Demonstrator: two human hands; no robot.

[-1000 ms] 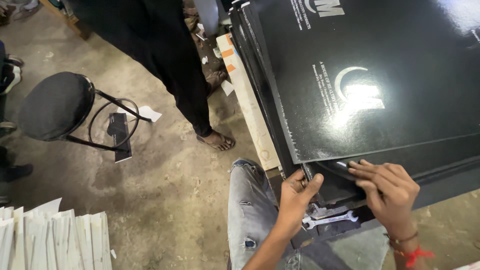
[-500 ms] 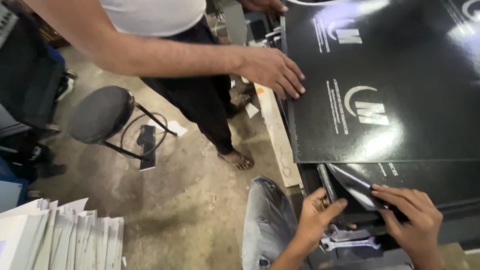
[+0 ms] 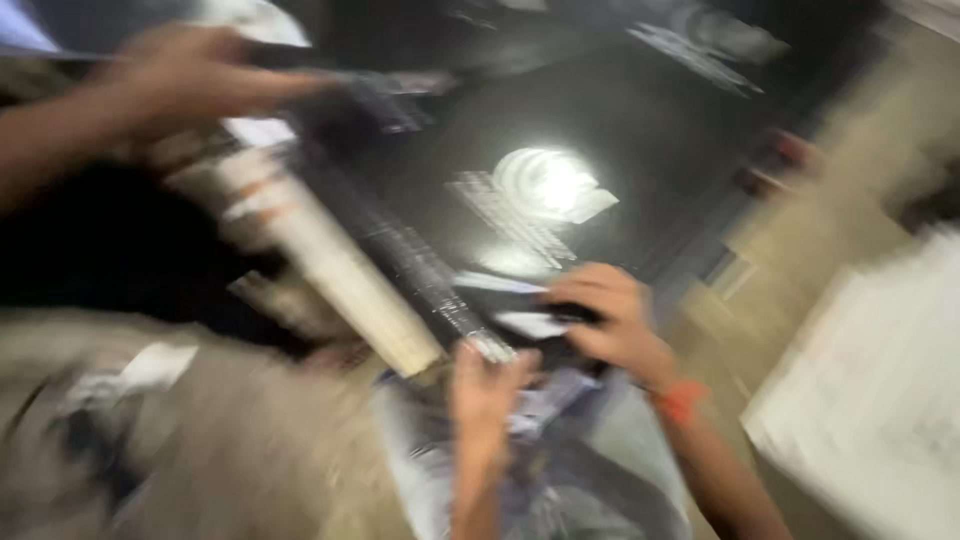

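Frame is smearing badly, so only coarse finishes are reading. Stacked black sheets (image 3: pixel 640 120) are looking glossy, throwing a hard white glare off the top face (coated paper or card, can't tell which). Pale board (image 3: pixel 340 270) along the stack's edge is looking like bare matt wood. Floor (image 3: pixel 200 450) is reading rough, dull concrete. Orange wristband (image 3: pixel 680 400) is looking like matt cloth or thread.

Our two bare forearms with no sleeves, our left hand (image 3: pixel 485 385), our right hand (image 3: pixel 610 320), a red-orange band (image 3: pixel 680 400) round our right wrist (too blurred to tell thread from cloth), faded blue-grey denim jeans (image 3: pixel 600 470) below.
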